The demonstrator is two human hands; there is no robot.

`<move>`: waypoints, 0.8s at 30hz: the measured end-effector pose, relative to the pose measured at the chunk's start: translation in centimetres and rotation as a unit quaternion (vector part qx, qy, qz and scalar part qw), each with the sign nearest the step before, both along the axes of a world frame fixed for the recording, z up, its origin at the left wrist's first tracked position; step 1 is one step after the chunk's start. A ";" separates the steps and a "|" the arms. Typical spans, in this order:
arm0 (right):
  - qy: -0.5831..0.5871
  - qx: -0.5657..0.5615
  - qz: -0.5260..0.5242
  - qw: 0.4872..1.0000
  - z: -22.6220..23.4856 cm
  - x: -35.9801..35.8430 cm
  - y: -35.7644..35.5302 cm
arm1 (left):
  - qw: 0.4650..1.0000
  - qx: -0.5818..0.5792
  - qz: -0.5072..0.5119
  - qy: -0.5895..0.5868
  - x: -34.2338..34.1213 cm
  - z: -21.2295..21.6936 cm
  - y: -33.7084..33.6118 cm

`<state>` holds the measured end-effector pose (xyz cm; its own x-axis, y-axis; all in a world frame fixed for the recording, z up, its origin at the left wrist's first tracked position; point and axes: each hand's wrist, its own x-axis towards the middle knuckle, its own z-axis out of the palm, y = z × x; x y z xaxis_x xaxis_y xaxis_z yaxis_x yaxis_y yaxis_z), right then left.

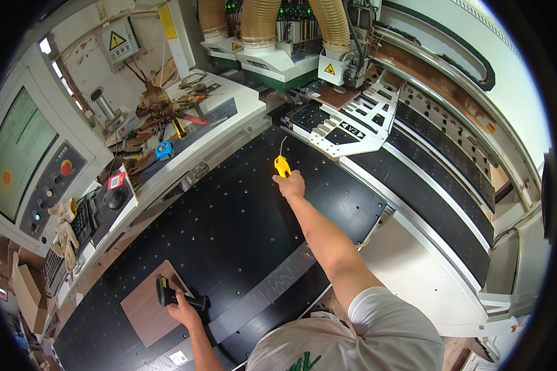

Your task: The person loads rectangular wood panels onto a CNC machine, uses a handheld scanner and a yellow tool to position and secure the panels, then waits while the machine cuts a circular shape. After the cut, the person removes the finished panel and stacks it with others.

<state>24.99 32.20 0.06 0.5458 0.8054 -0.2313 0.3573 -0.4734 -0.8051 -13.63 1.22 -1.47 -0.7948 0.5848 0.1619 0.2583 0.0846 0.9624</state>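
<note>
My right hand [291, 185] is stretched far forward over the black table, closed around a yellow air blow gun [282, 166]. The gun's thin metal nozzle points away from me, toward the machine. Lower left, my left hand [182, 309] grips a black handheld barcode scanner [165, 290] by its handle. Beneath the scanner lies a brown wood-grain panel [147, 312] on the black table [229, 216], which is dotted with small round nozzles. The scanner covers part of the panel's right side.
Ahead stands a machine with tan ducts [258, 25] and a white slotted plate [359, 127]; a brown board [334, 96] sits behind it. On the left are a control screen [18, 151], a mouse [115, 198], work gloves [65, 229], a blue tape measure [164, 150] and a scrap-littered ledge.
</note>
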 end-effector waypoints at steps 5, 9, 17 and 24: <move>-0.058 0.026 -0.006 0.998 -0.9 0.0 0.4 | 1.000 -0.028 -0.009 -0.011 -0.3 -0.1 -0.2; 0.009 0.003 0.003 1.000 -0.9 0.1 0.5 | 1.000 -0.007 -0.002 0.003 -0.3 -0.3 -0.1; -0.006 0.004 0.002 1.000 0.4 -0.1 -0.2 | 1.000 -0.012 -0.003 0.015 -0.2 -0.2 -0.1; -0.014 0.000 0.001 1.000 0.2 -0.1 -0.1 | 1.000 -0.013 0.003 0.014 -0.3 -0.5 0.0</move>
<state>24.94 32.10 0.21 0.5504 0.8068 -0.2149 0.3813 -0.4719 -0.7949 -13.97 1.17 -1.95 -0.7937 0.5842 0.1694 0.2846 0.1105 0.9523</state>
